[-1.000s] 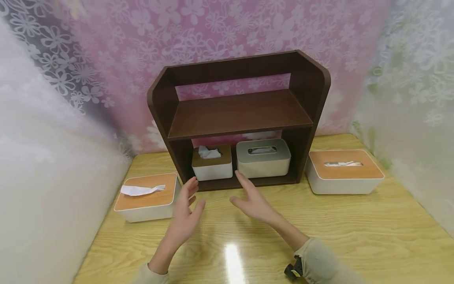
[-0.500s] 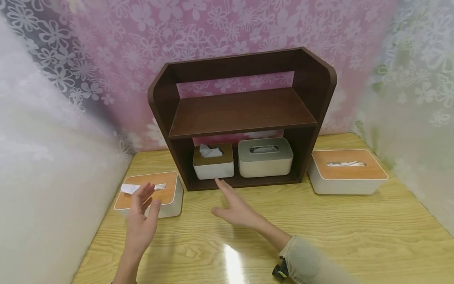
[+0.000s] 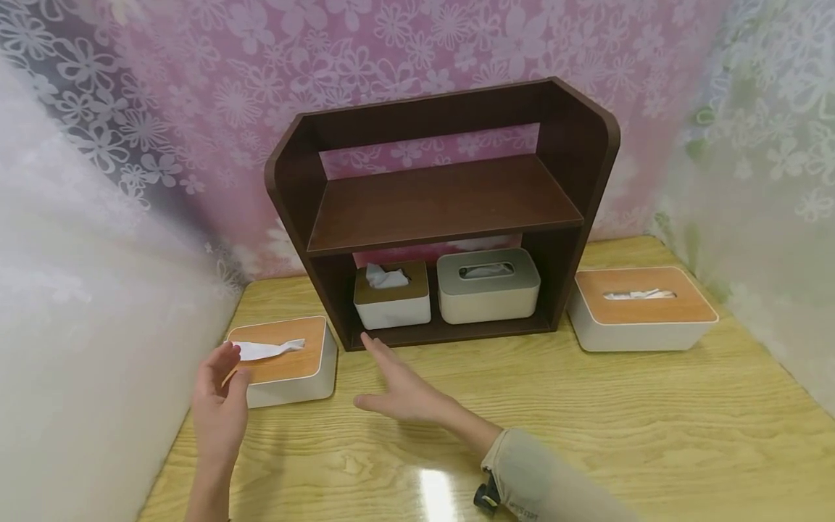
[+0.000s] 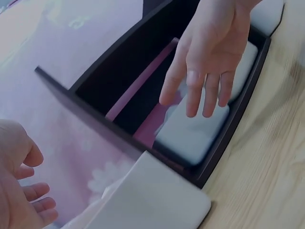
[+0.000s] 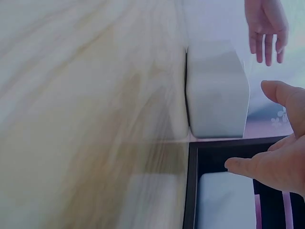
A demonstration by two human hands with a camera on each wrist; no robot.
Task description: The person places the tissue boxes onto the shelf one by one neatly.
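My left hand [image 3: 220, 413] hovers at the left front corner of a white tissue box [image 3: 290, 391] with an orange wood-look lid, overlapping it in the head view. A white tissue sticks out of that lid. The fingers are loosely bent and hold nothing. Right of this box, my right hand [image 3: 401, 388] is held over the table with fingers extended and thumb apart, also holding nothing. In the head view its fingertips overlap the front edge of the dark brown shelf [image 3: 443, 206]. The right wrist view shows the white box [image 5: 217, 95] between both hands.
On the shelf's lower level stand a small white tissue box [image 3: 393, 312] with a brown lid and a cream one [image 3: 489, 304] with a grey-green lid. Another orange-lidded tissue box [image 3: 646, 337] is at the right. Flowered fabric walls surround the wooden table [image 3: 587, 428].
Both hands have moved left. My left hand has gone from the right side of the left tissue box across to its left side, and my right hand has followed from in front of the shelf's middle.
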